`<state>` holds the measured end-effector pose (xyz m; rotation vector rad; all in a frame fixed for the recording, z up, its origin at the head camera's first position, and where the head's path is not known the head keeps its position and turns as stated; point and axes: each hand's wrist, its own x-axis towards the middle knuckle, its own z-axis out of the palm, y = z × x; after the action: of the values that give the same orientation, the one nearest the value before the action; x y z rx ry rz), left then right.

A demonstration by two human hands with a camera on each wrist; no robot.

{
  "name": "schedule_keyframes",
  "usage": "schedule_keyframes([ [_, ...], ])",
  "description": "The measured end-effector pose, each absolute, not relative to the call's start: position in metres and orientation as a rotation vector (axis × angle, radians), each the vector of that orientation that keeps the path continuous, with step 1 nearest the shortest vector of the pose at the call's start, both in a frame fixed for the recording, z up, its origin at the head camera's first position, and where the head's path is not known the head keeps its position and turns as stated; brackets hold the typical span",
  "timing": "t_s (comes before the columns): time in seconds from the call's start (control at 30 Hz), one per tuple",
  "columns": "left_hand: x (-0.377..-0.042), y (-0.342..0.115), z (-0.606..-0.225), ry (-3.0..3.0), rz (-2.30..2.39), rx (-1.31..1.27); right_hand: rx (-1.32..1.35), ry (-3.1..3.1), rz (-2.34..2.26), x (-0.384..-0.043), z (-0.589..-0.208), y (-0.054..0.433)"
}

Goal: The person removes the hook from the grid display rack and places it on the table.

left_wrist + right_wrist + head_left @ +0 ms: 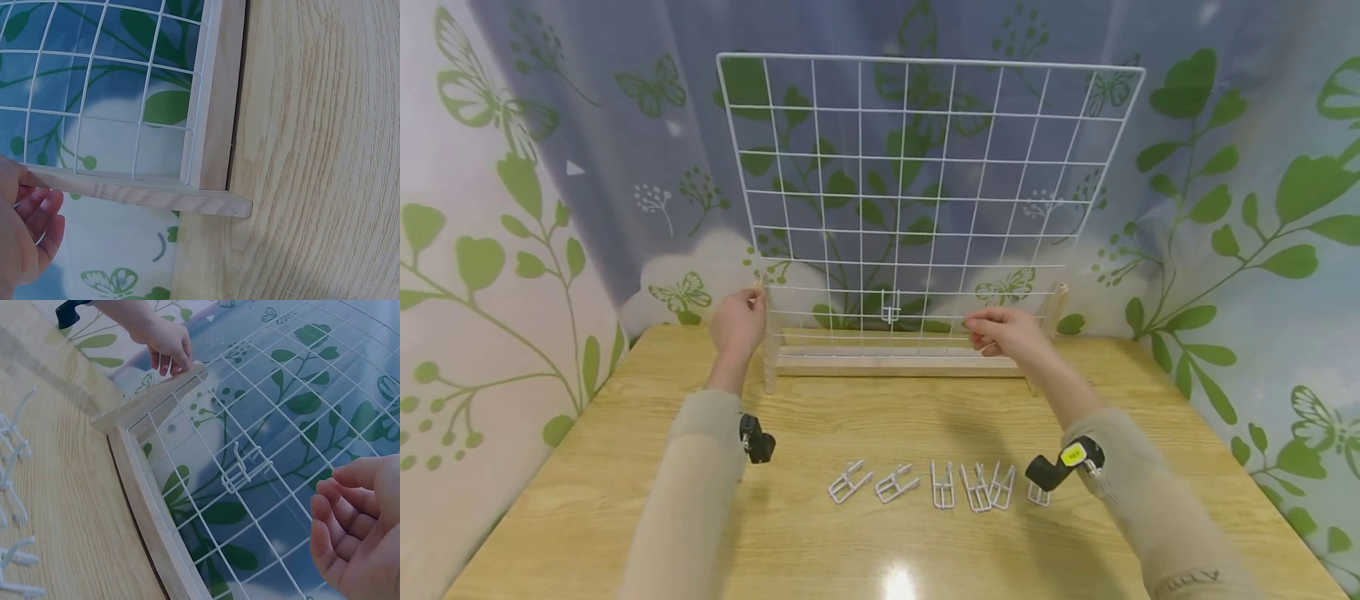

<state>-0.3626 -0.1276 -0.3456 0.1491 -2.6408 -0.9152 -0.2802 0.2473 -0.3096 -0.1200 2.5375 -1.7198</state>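
A white wire grid panel [906, 158] stands upright in a pale wooden stand [910, 364]. My left hand [739, 323] pinches the upper end of the stand's left wooden post [125, 193]. Beside the panel's lower right part is my right hand [359, 528], its fingers loosely bent and nothing seen held. Its fingertips come close to a grid wire; contact cannot be made out. One white wire hook [242, 470] hangs low on the panel, near the middle. More white wire hooks [942, 485] lie in a row on the table in front.
Several hooks share that row, the rightmost one [1039, 493] partly hidden by the right wrist camera [1063, 465]. The wooden table [820, 425] runs back to a leaf-patterned curtain [1195, 158] behind and beside the stand. The stand's right post [1058, 304] rises behind my right hand.
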Motion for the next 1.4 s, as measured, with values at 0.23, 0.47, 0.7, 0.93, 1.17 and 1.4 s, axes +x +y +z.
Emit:
schedule_keyframes([
  [0.23,-0.364,-0.129,-0.35,-2.646,-0.918,0.144,-0.121,2.439,-1.873,-0.292,-0.31,0.228],
  [0.47,-0.364,-0.128,-0.351,-2.657,-0.915,0.135,-0.131,2.429,-1.929,-0.303,-0.314,0.213],
  [0.7,-0.363,-0.127,-0.347,-2.636,-0.907,0.143,-0.161,2.503,-1.91,-0.319,-0.315,0.201],
  [0.93,-0.363,-0.128,-0.347,-2.617,-0.933,0.151,-0.124,2.568,-1.837,-0.328,-0.314,0.182],
  [1.17,-0.366,-0.127,-0.349,-2.581,-0.932,0.151,-0.176,2.589,-1.783,-0.334,-0.322,0.173],
  [1.4,-0.367,-0.127,-0.349,-2.602,-0.95,0.179,-0.175,2.562,-1.849,-0.34,-0.329,0.164],
])
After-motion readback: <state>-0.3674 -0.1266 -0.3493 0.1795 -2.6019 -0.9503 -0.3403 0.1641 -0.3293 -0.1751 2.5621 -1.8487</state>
